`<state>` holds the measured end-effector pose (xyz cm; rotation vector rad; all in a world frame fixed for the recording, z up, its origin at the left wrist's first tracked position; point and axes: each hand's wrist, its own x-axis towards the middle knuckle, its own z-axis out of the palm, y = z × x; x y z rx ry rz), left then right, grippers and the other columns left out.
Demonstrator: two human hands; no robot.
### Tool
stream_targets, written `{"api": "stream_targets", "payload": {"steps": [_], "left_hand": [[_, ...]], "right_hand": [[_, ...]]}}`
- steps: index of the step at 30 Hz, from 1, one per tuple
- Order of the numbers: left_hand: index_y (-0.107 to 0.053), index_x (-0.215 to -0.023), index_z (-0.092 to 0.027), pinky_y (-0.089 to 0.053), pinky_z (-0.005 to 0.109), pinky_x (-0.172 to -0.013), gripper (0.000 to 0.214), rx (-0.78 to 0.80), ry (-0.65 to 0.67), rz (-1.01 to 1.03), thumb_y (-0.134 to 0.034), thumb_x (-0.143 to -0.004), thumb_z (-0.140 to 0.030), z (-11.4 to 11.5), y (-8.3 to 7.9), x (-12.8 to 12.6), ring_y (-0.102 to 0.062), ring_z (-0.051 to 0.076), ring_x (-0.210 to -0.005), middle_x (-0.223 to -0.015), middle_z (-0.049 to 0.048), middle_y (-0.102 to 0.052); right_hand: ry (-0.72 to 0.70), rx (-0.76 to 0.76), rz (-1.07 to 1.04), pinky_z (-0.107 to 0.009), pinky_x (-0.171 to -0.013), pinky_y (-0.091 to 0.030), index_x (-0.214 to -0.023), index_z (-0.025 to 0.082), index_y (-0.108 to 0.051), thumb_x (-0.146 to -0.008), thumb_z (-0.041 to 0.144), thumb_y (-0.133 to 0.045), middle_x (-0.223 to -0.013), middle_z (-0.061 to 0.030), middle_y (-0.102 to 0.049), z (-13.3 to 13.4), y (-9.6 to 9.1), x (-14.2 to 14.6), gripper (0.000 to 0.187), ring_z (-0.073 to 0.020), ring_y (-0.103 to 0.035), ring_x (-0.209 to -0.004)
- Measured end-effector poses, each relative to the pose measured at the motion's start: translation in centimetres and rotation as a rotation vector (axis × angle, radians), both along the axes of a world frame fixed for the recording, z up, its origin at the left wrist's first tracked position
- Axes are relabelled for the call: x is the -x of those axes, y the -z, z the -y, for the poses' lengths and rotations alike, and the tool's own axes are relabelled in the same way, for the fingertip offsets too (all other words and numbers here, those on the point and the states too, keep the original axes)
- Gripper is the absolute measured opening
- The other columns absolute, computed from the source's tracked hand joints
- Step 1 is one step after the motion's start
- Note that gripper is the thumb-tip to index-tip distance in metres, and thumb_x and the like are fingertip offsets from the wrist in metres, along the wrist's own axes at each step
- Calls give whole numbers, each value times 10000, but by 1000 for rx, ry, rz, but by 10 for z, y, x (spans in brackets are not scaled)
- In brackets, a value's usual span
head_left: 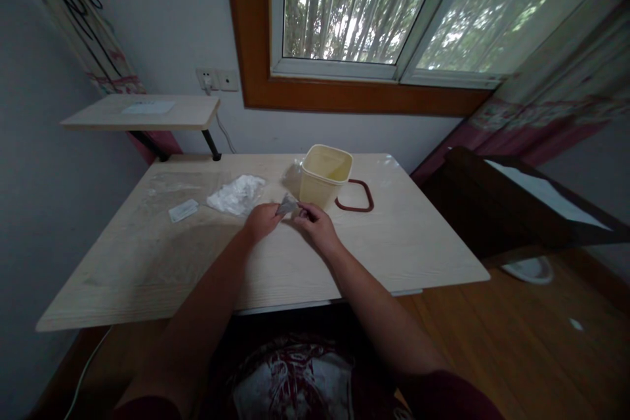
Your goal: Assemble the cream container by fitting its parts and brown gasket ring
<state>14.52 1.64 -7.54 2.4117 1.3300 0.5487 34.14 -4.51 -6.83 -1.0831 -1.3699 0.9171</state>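
Here, a small grey piece (287, 204) between left hand (262, 220) and right hand (317, 224), in the pinch of both

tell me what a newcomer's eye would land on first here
Probably the bright window beyond the table, then the cream bin toward the table's back, with a reddish-brown ring at its right. Just in front of the bin, a small grey piece sits between left hand and right hand.

The window (339, 20) is framed in brown wood (256, 88). A paper sheet (148, 107) is laid on the raised shelf (193, 113).
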Motion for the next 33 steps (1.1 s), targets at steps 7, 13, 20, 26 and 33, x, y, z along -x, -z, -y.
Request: {"api": "stream_targets", "payload": {"steps": [7, 13, 20, 26, 33], "left_hand": [[-743, -835, -172, -442, 275, -753, 173, 65, 73, 71, -579, -828, -230, -2, 5, 3, -659, 219, -862, -881, 70, -744], [-749, -828, -192, -453, 283, -773, 180, 56, 44, -39, -573, -791, -200, -2, 3, 1, -664, 219, -848, -887, 89, -752], [-695, -769, -174, -413, 274, -684, 220, 44, 23, 91, -566, -858, -327, -1, 5, 0, -605, 185, -745, -757, 44, -687], [-637, -829, -168, -377, 255, -663, 322, 132, 136, 329, -553, -915, -466, 1, -3, 4, -535, 142, -701, -721, -11, -592], [-535, -763, -188, -328, 256, -587, 431, 388, 122, 539, -409, -979, -539, -1, -7, 7, -412, 123, -608, -626, -44, -419]], "right_hand": [[-31, -50, 53, -331, -761, -476, -1163, 250, -764, -680, 447, -877, -919, -20, -685, -7, 7, 12, 534, -197, -593, -807], [-79, -115, 98, -352, -822, -492, -1049, 253, -797, -760, 418, -824, -943, -45, -736, -6, 0, 25, 334, -226, -659, -869], [-11, -45, -92, -316, -761, -487, -867, 222, -761, -859, 409, -700, -795, -18, -730, -14, 4, 33, 197, -193, -644, -765], [110, 42, -258, -299, -724, -473, -876, 209, -721, -825, 453, -732, -748, 6, -692, -20, 8, 29, 250, -170, -608, -710], [141, 66, -281, -296, -692, -475, -891, 205, -702, -822, 478, -713, -728, 9, -665, -19, 7, 28, 282, -165, -598, -692]]}}
